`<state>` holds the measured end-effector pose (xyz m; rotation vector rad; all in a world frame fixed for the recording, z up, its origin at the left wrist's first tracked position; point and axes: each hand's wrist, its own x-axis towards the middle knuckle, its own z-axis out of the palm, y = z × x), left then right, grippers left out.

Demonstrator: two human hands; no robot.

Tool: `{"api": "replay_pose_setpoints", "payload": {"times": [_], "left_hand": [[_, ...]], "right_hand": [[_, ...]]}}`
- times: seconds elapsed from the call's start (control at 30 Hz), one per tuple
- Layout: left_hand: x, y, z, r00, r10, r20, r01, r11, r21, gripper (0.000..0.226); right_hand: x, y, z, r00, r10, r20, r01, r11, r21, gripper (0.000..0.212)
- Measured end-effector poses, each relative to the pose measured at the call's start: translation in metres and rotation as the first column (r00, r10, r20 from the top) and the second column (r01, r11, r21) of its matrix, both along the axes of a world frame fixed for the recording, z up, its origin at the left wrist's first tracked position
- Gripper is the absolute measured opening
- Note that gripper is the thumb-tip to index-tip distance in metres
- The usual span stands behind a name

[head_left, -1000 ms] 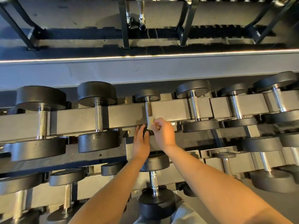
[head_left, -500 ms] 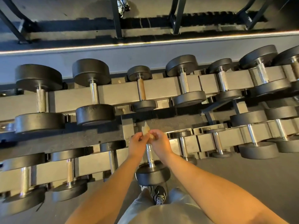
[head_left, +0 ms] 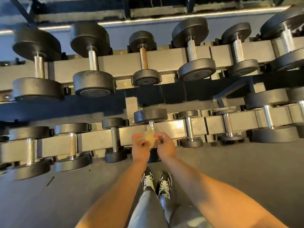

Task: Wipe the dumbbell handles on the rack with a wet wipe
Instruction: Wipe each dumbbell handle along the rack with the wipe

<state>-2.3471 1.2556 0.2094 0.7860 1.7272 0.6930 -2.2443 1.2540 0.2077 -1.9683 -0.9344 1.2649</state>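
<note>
— What blocks me at the lower tier?
— I see the wipe (head_left: pixel 150 137) stretched between both hands (head_left: pixel 141 146), covering the handle (head_left: pixel 151 125). Neighbouring dumbbells (head_left: pixel 115 139) stand close on either side.
— Any free room?
— Open floor (head_left: pixel 230 162) in front of the rack (head_left: pixel 164 58).

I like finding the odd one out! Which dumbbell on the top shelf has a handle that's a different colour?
The small dumbbell in the middle of the top shelf. Its handle looks brownish, while the handles on the other top-shelf dumbbells are shiny silver.
</note>
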Motion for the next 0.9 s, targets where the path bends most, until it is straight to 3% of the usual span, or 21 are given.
{"api": "replay_pose_setpoints", "payload": {"times": [0.17,0.27,0.33,0.53,0.7,0.9], "left_hand": [[-0.002,0.003,-0.038,0.988,-0.115,-0.099,0.116,0.993,0.003,0.026],[-0.003,0.009,-0.062,0.994,-0.1,-0.043,0.101,0.995,0.02,0.021],[-0.001,0.015,-0.076,0.995,-0.094,-0.024,0.095,0.995,0.027,0.022],[0.0,0.038,-0.118,0.999,0.019,0.031,-0.019,1.0,-0.009,0.03],[0.013,0.06,-0.14,0.997,0.046,0.058,-0.047,0.999,0.015,0.034],[0.029,0.086,-0.147,0.989,-0.024,-0.146,0.035,0.996,0.08,0.03]], "right_hand": [[-0.005,0.0,-0.036,0.999,0.036,0.036,-0.037,0.999,0.018,0.021],[-0.006,0.008,-0.058,0.998,0.05,0.049,-0.052,0.998,0.042,0.02],[-0.004,0.012,-0.075,0.998,0.047,0.05,-0.049,0.997,0.057,0.018],[0.004,0.03,-0.12,0.967,0.008,0.255,-0.035,0.994,0.101,0.016],[-0.002,0.033,-0.138,0.944,0.108,0.312,-0.115,0.993,0.004,0.02],[0.01,0.034,-0.14,0.959,0.108,0.262,-0.115,0.993,0.011,0.028]]}}
